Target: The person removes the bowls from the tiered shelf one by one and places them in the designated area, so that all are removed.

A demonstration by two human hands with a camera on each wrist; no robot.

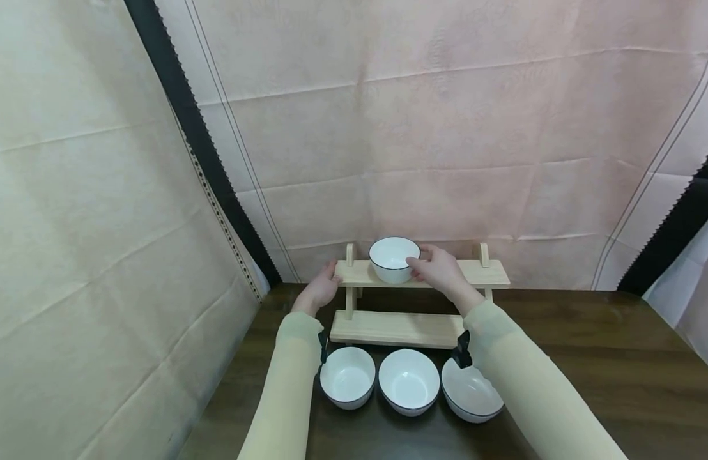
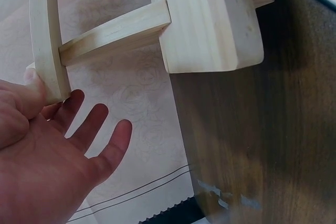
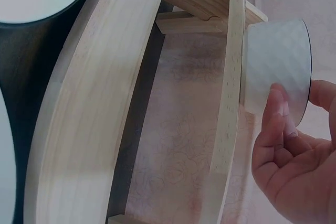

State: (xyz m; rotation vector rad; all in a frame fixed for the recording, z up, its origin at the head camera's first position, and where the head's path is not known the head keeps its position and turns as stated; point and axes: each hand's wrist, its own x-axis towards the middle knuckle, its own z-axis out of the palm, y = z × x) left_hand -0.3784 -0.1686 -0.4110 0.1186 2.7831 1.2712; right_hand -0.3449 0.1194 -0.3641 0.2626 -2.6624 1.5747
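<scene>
A white bowl with a dark rim (image 1: 393, 254) sits on the upper board of a two-tier wooden shelf (image 1: 480, 273), left of its middle. My right hand (image 1: 443, 273) pinches the bowl's right side, thumb at the rim and fingertips against the outer wall, as the right wrist view shows of the bowl (image 3: 275, 59) and hand (image 3: 296, 161). At the shelf's left end, my left hand (image 1: 319, 291) holds the upper board's edge between thumb and index finger. In the left wrist view, the other fingers of this hand (image 2: 58, 150) spread away from the board end (image 2: 50, 51).
Three more white bowls stand in a row before the shelf: left (image 1: 348, 377), middle (image 1: 409, 382) and right (image 1: 471, 393), the last partly covered by my right sleeve. The lower board (image 1: 397, 329) lies behind them. Pale fabric walls (image 1: 446, 140) enclose the dark wooden table (image 1: 590, 345).
</scene>
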